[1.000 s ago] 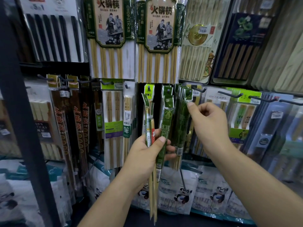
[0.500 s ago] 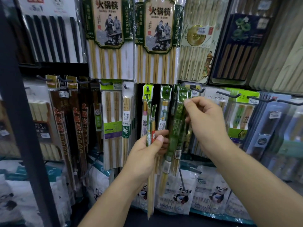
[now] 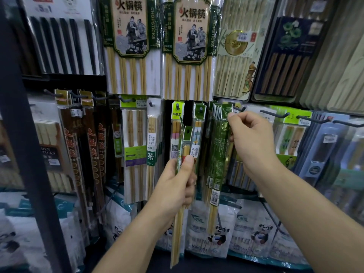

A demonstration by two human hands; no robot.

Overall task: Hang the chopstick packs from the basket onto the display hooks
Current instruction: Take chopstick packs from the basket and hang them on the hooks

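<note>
My left hand (image 3: 175, 184) grips a narrow pack of light bamboo chopsticks (image 3: 180, 229) upright in front of the middle of the display, thumb pressed on its front. My right hand (image 3: 254, 140) pinches the top of a dark green chopstick pack (image 3: 219, 152) and holds it up at a black display hook (image 3: 239, 109), in front of several like green packs hanging there. Whether the pack's hole is on the hook is hidden by my fingers. The basket is out of view.
Two slim packs hang on pegs (image 3: 177, 107) just left of the green ones. Large hot-pot chopstick packs (image 3: 130, 46) hang above. Empty black hooks (image 3: 275, 115) stick out to the right. A dark shelf post (image 3: 25, 134) stands at the left. Panda-print bags (image 3: 218, 233) line the bottom row.
My right hand took the green pack from my left hand and raised it to the hook at the upper right. My left hand keeps the bamboo pack and has shifted slightly.
</note>
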